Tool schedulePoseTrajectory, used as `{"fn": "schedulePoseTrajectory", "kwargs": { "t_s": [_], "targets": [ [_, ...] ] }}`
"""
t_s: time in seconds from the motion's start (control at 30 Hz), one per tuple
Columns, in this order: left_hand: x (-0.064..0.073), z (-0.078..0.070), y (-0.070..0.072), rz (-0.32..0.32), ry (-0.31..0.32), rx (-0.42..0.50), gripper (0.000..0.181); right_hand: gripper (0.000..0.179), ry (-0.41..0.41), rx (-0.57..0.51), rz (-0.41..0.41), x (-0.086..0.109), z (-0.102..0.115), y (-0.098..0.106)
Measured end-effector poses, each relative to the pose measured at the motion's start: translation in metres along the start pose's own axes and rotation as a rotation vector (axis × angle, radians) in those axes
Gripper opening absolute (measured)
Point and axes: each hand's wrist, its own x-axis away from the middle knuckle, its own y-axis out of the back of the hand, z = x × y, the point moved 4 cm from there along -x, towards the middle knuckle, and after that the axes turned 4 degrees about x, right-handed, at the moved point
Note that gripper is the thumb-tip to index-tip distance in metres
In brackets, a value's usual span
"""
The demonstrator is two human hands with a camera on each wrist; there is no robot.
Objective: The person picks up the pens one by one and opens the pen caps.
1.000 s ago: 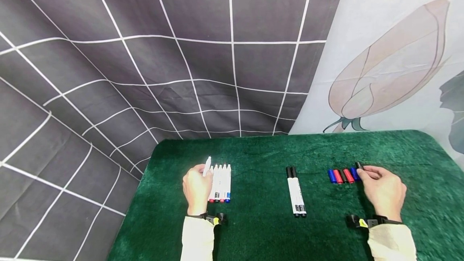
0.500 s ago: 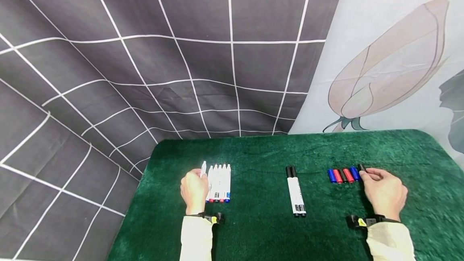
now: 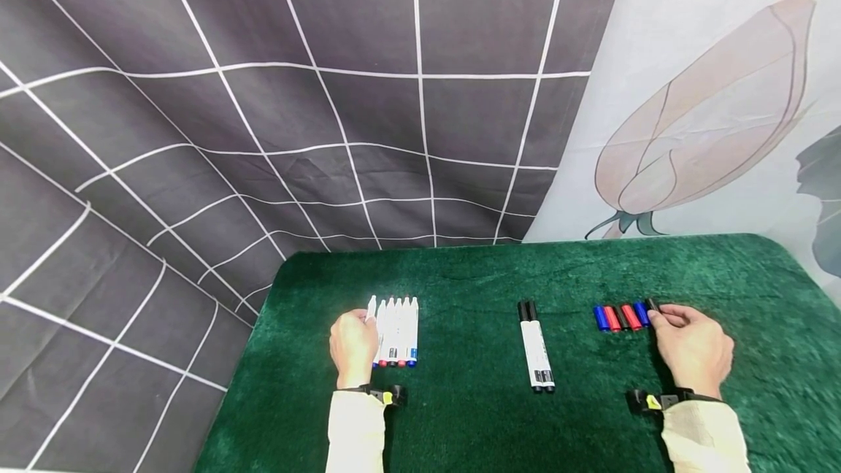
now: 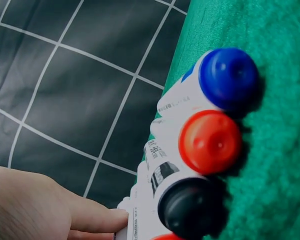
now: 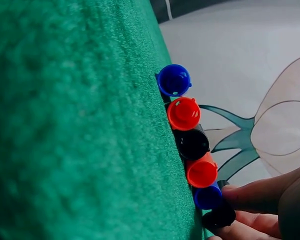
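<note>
My left hand (image 3: 353, 345) pinches a white uncapped marker (image 3: 371, 306) at the left end of a row of several white markers (image 3: 399, 331). Those lie side by side, tips away from me, with blue (image 4: 229, 79), red (image 4: 210, 142) and black (image 4: 191, 208) ends toward me in the left wrist view. At the right, my right hand (image 3: 695, 347) pinches a black marker cap (image 5: 219, 216) between thumb and fingers. The cap sits at the right end of a row of loose caps, right beside a blue cap (image 5: 208, 198); red (image 5: 184, 113) and black caps (image 5: 192, 144) continue the row.
Two capped black markers (image 3: 537, 352) lie side by side in the middle of the green cloth-covered table (image 3: 460, 414). A dark gridded curtain (image 3: 368, 115) hangs behind and to the left, with a white flower-printed sheet (image 3: 565, 217) at the back right.
The left hand has moved slightly left and lowered the white marker to the row's left end. The right hand has shifted the black cap right, then back close to the blue cap.
</note>
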Motion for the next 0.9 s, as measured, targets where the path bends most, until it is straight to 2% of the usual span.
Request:
{"fn": "schedulePoseTrajectory", "kwargs": {
  "t_s": [0.23, 0.6, 0.9],
  "targets": [
    [0.0006, -0.0010, 0.0005, 0.034, 0.017, -0.016, 0.019, 0.040, 0.029, 0.003, -0.013, 0.0008, 0.0026, -0.0008],
    [0.0025, -0.0042, 0.0008, 0.068, -0.003, -0.053, 0.020, 0.038, 0.062, 0.019, -0.023, 0.0044, 0.0069, -0.0016],
    [0.0022, -0.0077, 0.0029, 0.019, -0.030, -0.058, 0.025, 0.042, 0.045, 0.032, 0.011, 0.0041, 0.0062, -0.0023]
  ]
}}
